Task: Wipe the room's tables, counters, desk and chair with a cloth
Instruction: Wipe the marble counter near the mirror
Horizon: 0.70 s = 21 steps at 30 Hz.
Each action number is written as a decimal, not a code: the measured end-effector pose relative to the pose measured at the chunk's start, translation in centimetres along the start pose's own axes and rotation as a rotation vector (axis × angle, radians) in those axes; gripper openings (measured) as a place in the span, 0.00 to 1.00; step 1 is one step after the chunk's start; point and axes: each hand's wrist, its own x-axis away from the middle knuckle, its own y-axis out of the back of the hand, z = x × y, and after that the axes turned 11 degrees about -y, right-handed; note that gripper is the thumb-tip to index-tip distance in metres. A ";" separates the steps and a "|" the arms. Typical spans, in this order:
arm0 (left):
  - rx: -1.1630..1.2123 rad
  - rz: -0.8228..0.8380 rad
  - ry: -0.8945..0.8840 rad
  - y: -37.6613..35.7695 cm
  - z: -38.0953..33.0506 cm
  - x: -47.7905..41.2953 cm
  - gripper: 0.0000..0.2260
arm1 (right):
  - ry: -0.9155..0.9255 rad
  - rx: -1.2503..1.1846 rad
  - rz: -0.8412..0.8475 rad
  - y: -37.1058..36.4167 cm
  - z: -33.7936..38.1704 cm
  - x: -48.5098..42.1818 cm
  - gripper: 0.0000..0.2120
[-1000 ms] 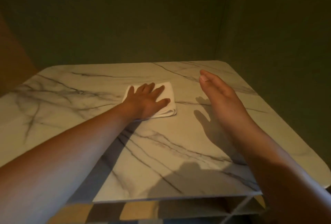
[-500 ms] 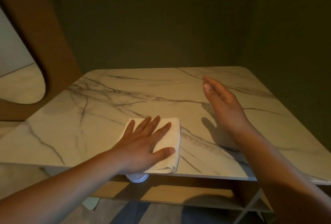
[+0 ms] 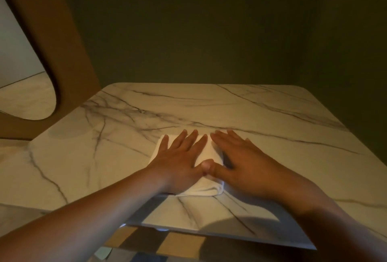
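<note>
A folded white cloth [image 3: 209, 155] lies on the white marble table [image 3: 272, 127] with grey veins, near its middle front. My left hand [image 3: 180, 159] presses flat on the cloth with straight, spread fingers. My right hand [image 3: 245, 161] lies flat beside it, at the cloth's right edge, partly on the table. The two thumbs touch over the cloth. Most of the cloth is hidden under my left hand.
A brown wooden panel [image 3: 62, 52] with an oval cut-out stands at the table's left back. Dark green walls close in behind and to the right. The table's front edge [image 3: 209, 230] is near me, with a lower shelf beneath it.
My right hand came down from hovering above the table and now lies flat beside the cloth. My left hand and the cloth moved back from the front edge toward the middle.
</note>
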 end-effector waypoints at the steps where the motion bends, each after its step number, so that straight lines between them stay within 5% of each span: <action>1: 0.059 -0.041 0.003 0.3 0.4 -0.9 0.32 | -0.016 0.091 0.050 -0.1 0.0 -0.7 0.45; 5: 0.221 -0.223 -0.026 1.5 2.6 -1.2 0.26 | -0.046 0.216 0.119 -0.5 0.4 -2.8 0.37; 9: -0.085 -0.021 -0.027 0.2 4.7 -0.2 0.30 | 0.012 0.161 0.127 -1.7 2.0 -4.6 0.37; 16: -0.019 -0.031 -0.040 1.4 7.2 -5.0 0.28 | -0.042 0.240 0.132 -2.6 1.6 -10.0 0.43; 21: -0.010 -0.050 -0.050 2.5 10.2 -10.0 0.27 | -0.076 0.226 0.116 -1.6 0.0 -16.6 0.31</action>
